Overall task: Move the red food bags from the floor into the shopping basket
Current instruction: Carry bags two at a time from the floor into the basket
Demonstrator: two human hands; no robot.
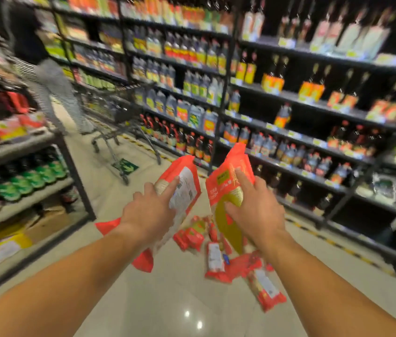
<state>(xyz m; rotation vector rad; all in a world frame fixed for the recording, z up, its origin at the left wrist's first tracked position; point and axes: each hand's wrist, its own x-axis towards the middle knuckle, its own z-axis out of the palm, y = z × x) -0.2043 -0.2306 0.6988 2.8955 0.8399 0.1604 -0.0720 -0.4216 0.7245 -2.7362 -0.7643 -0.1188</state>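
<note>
My left hand [152, 210] grips a red food bag [182, 183] with its white label side up, held above the floor. My right hand [252, 210] grips another red food bag [226, 181] with a yellow-green window, also lifted. Below and between my hands several more red food bags [216, 259] lie scattered on the pale tiled floor, one [267, 290] nearest me at the right. A wire shopping cart [119, 110] with a basket stands up the aisle, well beyond my hands. The view is blurred.
Shelves of bottles [289, 105] line the right side of the aisle. A shelf rack [22, 166] with bottles and packets stands on the left. A person in grey trousers [56, 93] stands by the cart. Yellow-black tape [337, 244] marks the floor along the right shelves.
</note>
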